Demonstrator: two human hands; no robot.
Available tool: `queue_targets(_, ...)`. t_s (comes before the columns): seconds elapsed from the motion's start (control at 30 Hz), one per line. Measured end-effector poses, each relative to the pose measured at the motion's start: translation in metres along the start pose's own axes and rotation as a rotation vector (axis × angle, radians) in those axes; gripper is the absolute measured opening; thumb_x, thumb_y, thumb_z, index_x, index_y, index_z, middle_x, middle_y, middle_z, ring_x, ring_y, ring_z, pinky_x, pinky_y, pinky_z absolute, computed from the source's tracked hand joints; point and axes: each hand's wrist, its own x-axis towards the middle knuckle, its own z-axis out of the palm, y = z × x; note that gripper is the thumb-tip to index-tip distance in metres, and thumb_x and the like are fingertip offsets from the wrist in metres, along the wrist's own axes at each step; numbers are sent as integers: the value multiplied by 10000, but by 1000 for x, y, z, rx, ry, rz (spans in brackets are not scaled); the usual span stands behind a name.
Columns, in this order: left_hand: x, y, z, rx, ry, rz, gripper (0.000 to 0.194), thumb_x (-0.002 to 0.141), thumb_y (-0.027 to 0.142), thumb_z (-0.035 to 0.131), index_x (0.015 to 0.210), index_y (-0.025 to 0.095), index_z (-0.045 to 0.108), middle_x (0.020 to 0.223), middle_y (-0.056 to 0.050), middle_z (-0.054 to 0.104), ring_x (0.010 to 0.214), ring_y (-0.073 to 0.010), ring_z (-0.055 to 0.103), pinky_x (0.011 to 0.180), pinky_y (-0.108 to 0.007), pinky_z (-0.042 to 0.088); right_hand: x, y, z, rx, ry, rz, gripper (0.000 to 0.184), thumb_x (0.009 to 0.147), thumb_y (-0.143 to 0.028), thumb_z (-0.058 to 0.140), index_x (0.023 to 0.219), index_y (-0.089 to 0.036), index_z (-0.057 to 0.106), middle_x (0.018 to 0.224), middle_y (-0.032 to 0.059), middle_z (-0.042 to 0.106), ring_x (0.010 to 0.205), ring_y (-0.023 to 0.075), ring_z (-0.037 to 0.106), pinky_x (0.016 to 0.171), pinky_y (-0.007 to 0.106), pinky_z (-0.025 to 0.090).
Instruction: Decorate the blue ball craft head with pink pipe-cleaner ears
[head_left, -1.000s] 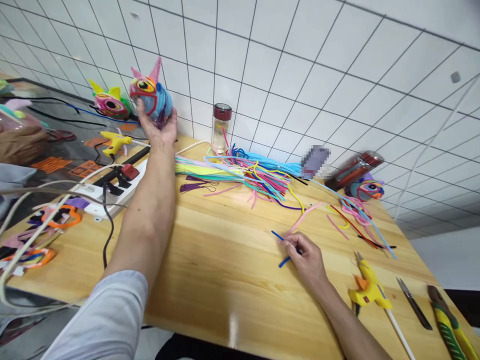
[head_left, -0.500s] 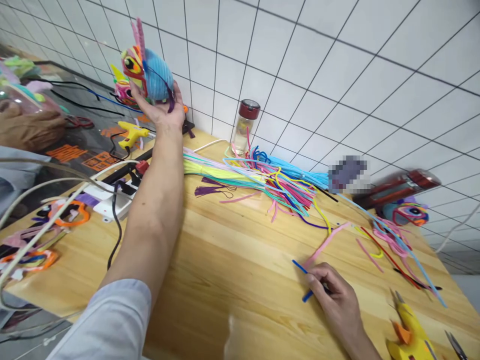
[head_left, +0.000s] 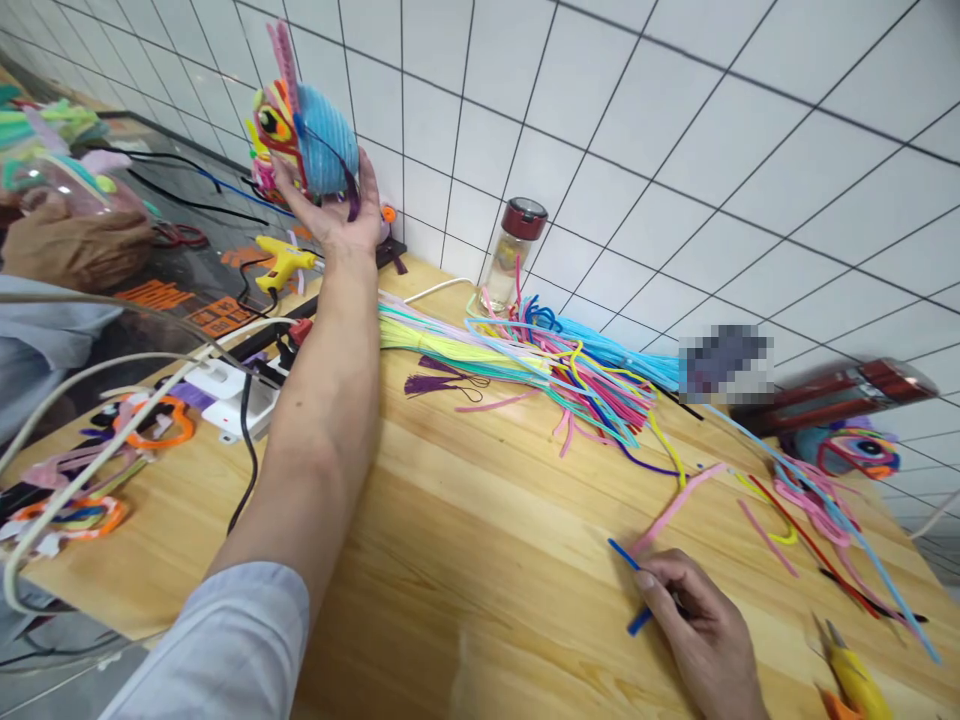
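At the far left of the table, my left hand (head_left: 351, 222) is wrapped under a round blue pipe-cleaner animal head (head_left: 327, 140), holding it. The head has a yellow-and-orange eye, pink upright pieces and a purple tassel. Behind it, partly hidden, is a second pink and yellow figure (head_left: 262, 170). My right hand (head_left: 701, 625), low over the wooden table (head_left: 480, 520), pinches a dark blue pipe cleaner (head_left: 623, 553), whose two ends stick out past the thumb. A pink pipe cleaner (head_left: 679, 510) lies just beyond those fingers.
A bundle of coloured pipe cleaners (head_left: 480, 350) lies by a glass bottle (head_left: 514, 255). Yellow pliers (head_left: 859, 680) sit at lower right, a dark red flask (head_left: 832, 395) behind. At left are a power strip (head_left: 240, 405), cables, a glue gun (head_left: 281, 262) and another person's hand (head_left: 82, 245).
The whole view has shifted, so most things appear farther right. Both hands keep their holds on the animal head and the blue pipe cleaner.
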Motion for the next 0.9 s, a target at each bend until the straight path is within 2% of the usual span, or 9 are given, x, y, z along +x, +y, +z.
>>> queue_targets(0.07, -2, 1, 0, -45, 34, 42, 573, 1107, 651, -30, 1530, 372, 238, 1275, 173, 738, 1377, 31, 551, 1236, -278, 536, 0, 0, 0, -11, 6, 2, 225, 974, -359, 724, 782, -243, 748, 680, 10, 678, 534, 143, 642, 485, 192, 521)
queue_targets(0.13, -1, 1, -1, -95, 40, 42, 550, 1112, 657, 10, 1500, 373, 276, 1254, 183, 744, 1366, 21, 562, 1238, -292, 537, 1, -1, 0, -16, 8, 4, 232, 977, -359, 713, 779, -245, 748, 679, 9, 677, 534, 141, 644, 486, 190, 519)
queue_targets(0.23, 3, -2, -3, -173, 8, 30, 544, 1091, 706, 77, 1423, 395, 376, 1181, 178, 765, 1377, -19, 568, 1229, -328, 551, 1, -2, 0, -8, -6, -4, 229, 979, -355, 709, 779, -250, 749, 674, 3, 681, 526, 137, 644, 488, 184, 522)
queue_targets(0.37, 10, -2, -7, -249, -60, 13, 556, 1072, 715, 98, 1266, 367, 485, 1076, 137, 787, 1350, -57, 595, 1223, -357, 554, 1, -1, -1, -8, -9, -13, 234, 972, -368, 724, 771, -252, 753, 675, 5, 687, 531, 138, 653, 497, 179, 533)
queue_targets(0.47, 12, -1, -8, -215, -114, 0, 632, 1051, 736, 40, 1224, 357, 515, 1088, 108, 804, 1394, -72, 568, 1252, -365, 519, 0, 1, -1, 3, -12, -2, 243, 974, -392, 730, 779, -251, 764, 686, 13, 698, 553, 146, 672, 508, 177, 549)
queue_targets(0.6, 4, 2, -5, -204, -218, -8, 822, 1018, 765, -88, 1292, 327, 552, 1080, 51, 808, 1485, -97, 460, 1319, -414, 429, 1, 2, 0, 19, -15, 16, 280, 971, -434, 742, 766, -244, 766, 674, 19, 690, 540, 150, 667, 490, 180, 548)
queue_targets(0.73, -6, 8, 2, -64, -251, 26, 882, 1039, 671, -206, 1353, 273, 516, 1168, 72, 779, 1459, -54, 421, 1352, -392, 338, 2, 0, 0, 26, -13, 21, 294, 969, -456, 745, 765, -245, 772, 662, 19, 683, 522, 154, 658, 471, 190, 543)
queue_targets(0.8, -10, 10, 5, 63, -207, 31, 852, 1061, 691, -157, 1360, 258, 513, 1192, 77, 760, 1450, -62, 407, 1340, -398, 337, 2, 0, 0, 15, -17, 22, 313, 970, -473, 741, 757, -245, 773, 661, 25, 685, 524, 161, 661, 468, 197, 542)
queue_targets(0.9, -12, 11, 10, 102, -142, 8, 746, 1058, 838, 114, 1345, 294, 538, 1162, 82, 749, 1444, -124, 398, 1280, -432, 404, 0, 2, -1, 6, -15, 26, 326, 972, -490, 736, 759, -247, 775, 668, 29, 691, 533, 164, 663, 475, 202, 545)
